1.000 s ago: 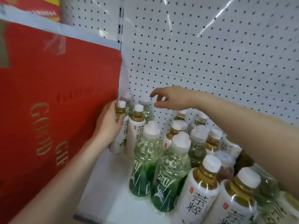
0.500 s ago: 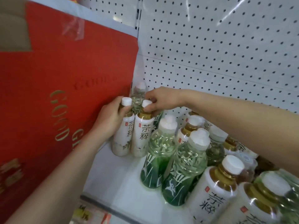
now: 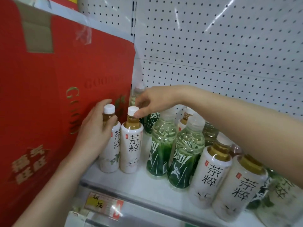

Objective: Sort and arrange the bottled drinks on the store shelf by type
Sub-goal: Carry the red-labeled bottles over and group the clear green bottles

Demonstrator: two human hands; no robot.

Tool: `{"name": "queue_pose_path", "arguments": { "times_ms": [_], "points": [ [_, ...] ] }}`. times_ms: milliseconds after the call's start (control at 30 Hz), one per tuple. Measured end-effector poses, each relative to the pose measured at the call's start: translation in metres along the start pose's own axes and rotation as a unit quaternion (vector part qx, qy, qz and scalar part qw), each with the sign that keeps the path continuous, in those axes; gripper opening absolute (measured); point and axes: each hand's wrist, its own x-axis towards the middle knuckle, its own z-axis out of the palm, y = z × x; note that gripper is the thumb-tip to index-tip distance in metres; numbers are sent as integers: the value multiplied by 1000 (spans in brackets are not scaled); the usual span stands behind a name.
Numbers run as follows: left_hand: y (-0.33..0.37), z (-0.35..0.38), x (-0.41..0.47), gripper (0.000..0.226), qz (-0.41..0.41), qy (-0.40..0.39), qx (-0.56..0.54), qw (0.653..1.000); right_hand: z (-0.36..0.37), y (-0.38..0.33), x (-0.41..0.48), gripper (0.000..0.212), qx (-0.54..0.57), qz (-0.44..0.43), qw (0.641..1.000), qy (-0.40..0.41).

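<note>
Left hand (image 3: 94,131) grips leftmost tea bottle (image 3: 110,149) beside red box (image 3: 49,95). Right hand (image 3: 152,100) pinches cap of next tea bottle (image 3: 132,145). Green bottles (image 3: 161,149) alongside on shelf (image 3: 131,185).

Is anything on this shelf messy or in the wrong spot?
Yes, the drinks are mixed up. Two green-label bottles stand between the left pair of white-label tea bottles and the right pair of white-label tea bottles. Nothing looks spilled or tipped over.

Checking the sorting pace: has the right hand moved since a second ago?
Yes. The right hand came down and left, toward the red cardboard carton; its fingers now pinch the white-capped, white-labelled tea bottle.
</note>
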Motion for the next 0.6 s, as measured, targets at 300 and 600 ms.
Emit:
{"name": "queue_pose_path", "arguments": {
  "times_ms": [300,600],
  "points": [
    [11,13,9,40,178,-3,104,979,-1,41,-28,36,-6,73,997,-36],
    [9,16,8,41,188,16,112,976,-9,62,74,40,-37,14,999,35]
  ]
}}
